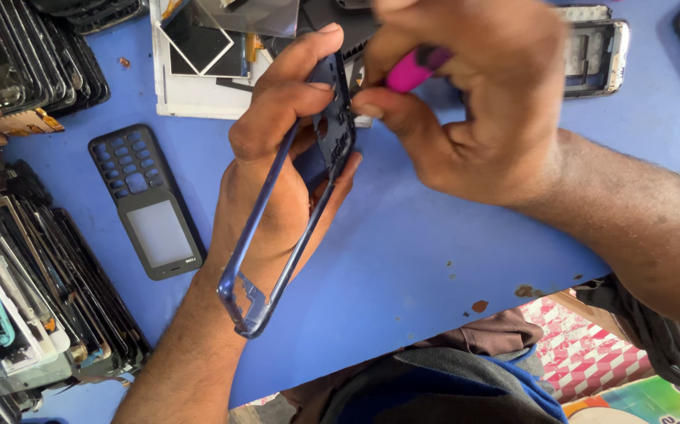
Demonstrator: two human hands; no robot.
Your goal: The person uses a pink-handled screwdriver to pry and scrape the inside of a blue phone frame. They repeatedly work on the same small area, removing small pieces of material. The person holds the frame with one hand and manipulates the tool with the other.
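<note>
My left hand (277,157) grips a dark blue phone frame (293,204), an open plastic shell held on edge, its lower end tilted toward me. My right hand (473,102) is closed around a tool with a pink handle (412,69); its tip is hidden behind the frame's upper end. Both hands meet above the blue table (434,259).
A black phone front cover with keypad holes (147,200) lies left of my left hand. Stacks of phone frames and screens (25,267) fill the left edge. A white tray of parts (198,71) sits behind, a silver phone frame (599,55) at back right.
</note>
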